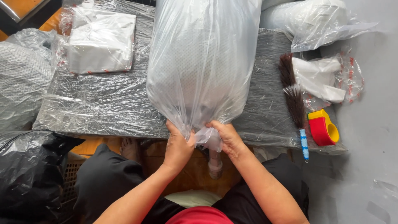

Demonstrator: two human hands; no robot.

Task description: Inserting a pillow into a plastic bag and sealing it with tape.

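I have one view only, from the camera on the person's head, so no second view shares the scene. It looks steeply down and slightly forward, close over the hands, left hand [177, 146] and right hand [227, 139], which sit just below the picture's middle. The worktop [103, 103] runs across the upper half, its near edge toward me. The forearms and lap fill the bottom edge. Grey floor [373, 137] shows along the right side.
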